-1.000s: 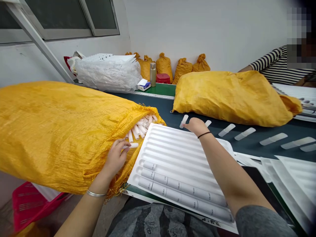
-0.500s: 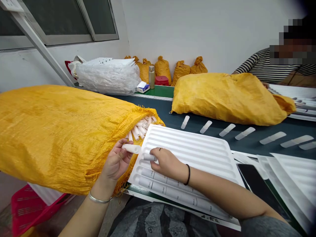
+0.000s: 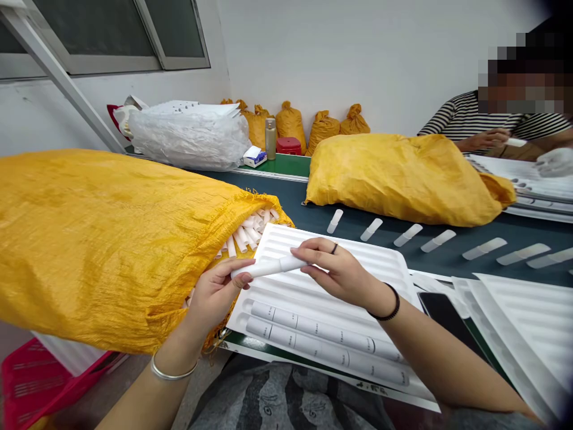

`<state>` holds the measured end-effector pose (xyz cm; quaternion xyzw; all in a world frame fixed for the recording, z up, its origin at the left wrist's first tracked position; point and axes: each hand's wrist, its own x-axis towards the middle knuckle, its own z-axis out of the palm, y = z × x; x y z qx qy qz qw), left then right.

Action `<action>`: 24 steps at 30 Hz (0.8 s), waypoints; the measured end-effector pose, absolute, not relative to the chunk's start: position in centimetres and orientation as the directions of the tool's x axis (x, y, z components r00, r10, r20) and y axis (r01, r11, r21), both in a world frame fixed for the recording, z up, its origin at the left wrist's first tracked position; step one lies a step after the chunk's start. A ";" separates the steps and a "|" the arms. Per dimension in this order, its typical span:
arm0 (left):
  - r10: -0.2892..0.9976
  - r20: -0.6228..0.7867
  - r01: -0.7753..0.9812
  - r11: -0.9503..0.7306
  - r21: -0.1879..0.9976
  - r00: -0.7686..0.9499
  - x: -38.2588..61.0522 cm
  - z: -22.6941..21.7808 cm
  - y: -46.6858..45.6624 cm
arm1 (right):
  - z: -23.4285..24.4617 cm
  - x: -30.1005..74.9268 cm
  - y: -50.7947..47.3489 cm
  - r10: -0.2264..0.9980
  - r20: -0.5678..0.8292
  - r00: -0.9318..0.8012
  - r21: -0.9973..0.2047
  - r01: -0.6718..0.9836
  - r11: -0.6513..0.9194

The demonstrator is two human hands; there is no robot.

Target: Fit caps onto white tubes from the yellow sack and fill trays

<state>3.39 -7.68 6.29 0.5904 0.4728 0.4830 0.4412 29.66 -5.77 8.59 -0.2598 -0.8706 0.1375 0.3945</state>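
My left hand (image 3: 218, 294) is closed around one end of a white plastic tube (image 3: 264, 268), above the near left part of a white ribbed tray (image 3: 358, 269). The fingers of my right hand (image 3: 333, 272) pinch the other end. A step in the tube's width shows between the hands, where its two parts meet end to end. In the tray's two nearest grooves lie rows of white tubes with small dark print (image 3: 308, 327). Left of the tray, a yellow woven sack (image 3: 111, 239) lies on its side, with many loose white tubes (image 3: 242, 239) at its mouth.
Several tubes (image 3: 439, 241) lie spaced along the dark belt (image 3: 277, 194). Another yellow sack (image 3: 394, 176) rests across it. A phone (image 3: 447, 316) and stacked trays (image 3: 528, 310) are at right. A person in a striped top works opposite. A red basket (image 3: 36, 382) stands low left.
My right hand has lifted its tube piece off the tray and brought it against the piece in my left hand; the two now line up. The person opposite has raised a hand with a white piece.
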 end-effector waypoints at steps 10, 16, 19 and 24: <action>0.932 0.283 0.365 -0.350 0.863 0.226 4.7 8.0 -8.6 | 8.8 29.5 -6.0 0.687 0.509 -0.518 -0.564 0.402 0.721; 0.890 0.423 0.347 -0.456 0.819 0.172 6.2 8.3 -9.4 | 8.7 29.0 -6.3 0.719 0.495 -0.488 -0.615 0.388 0.687; 0.868 0.454 0.407 -0.495 0.768 0.200 6.4 7.7 -9.7 | 8.1 28.7 -6.7 0.688 0.523 -0.502 -0.603 0.353 0.716; 0.909 0.300 0.488 -0.409 0.771 0.288 5.9 4.5 -8.3 | 5.9 27.6 -5.2 0.655 0.345 -0.672 -0.409 0.521 0.750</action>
